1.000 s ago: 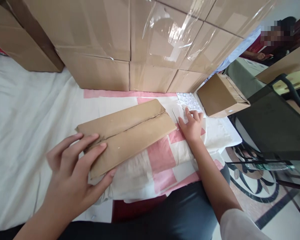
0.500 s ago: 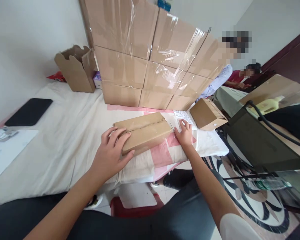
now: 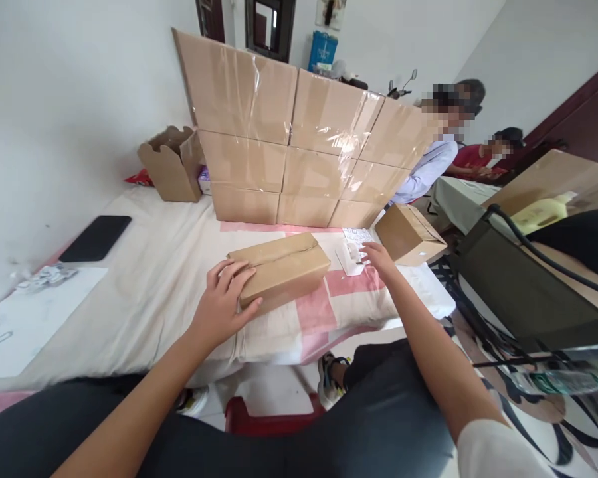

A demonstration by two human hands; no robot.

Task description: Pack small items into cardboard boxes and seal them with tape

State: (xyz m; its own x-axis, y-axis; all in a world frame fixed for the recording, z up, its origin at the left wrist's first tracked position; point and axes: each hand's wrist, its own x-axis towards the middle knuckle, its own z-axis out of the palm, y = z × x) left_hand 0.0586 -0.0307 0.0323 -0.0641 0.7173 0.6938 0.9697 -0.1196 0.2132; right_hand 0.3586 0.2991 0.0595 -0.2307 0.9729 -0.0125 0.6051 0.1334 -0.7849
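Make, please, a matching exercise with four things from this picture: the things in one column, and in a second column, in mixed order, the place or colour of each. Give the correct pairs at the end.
Column one
1. Black pad
2. Left hand
3. Jug
4. Right hand

Column two
A. On the long box
B. By the patterned sheet
C. Pale yellow
D. Flat on the cloth, near the wall

Pairs: 1-D, 2-A, 3-C, 4-B
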